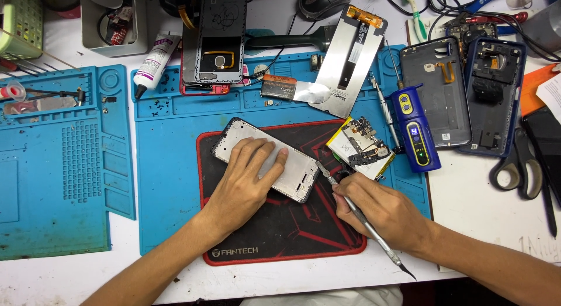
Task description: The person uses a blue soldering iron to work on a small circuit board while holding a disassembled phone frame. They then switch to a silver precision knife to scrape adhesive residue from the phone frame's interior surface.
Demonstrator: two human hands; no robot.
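A silver phone frame [292, 166] lies slanted on a black and red mat [274, 236]. My left hand [248, 180] presses flat on the frame's middle, fingers spread over it. My right hand [380, 209] grips a thin metal pry tool [365, 223] like a pen. The tool's tip touches the frame's right end near its corner. Just beyond the tip lies a yellowish phone battery piled with small circuit parts [363, 147].
Blue silicone work mats [163, 166] cover the table. A detached screen [345, 63], an open phone [213, 43], a glue tube [153, 60], a blue electric screwdriver [415, 133], two phone back shells [461, 92] and scissors [523, 166] surround the work area.
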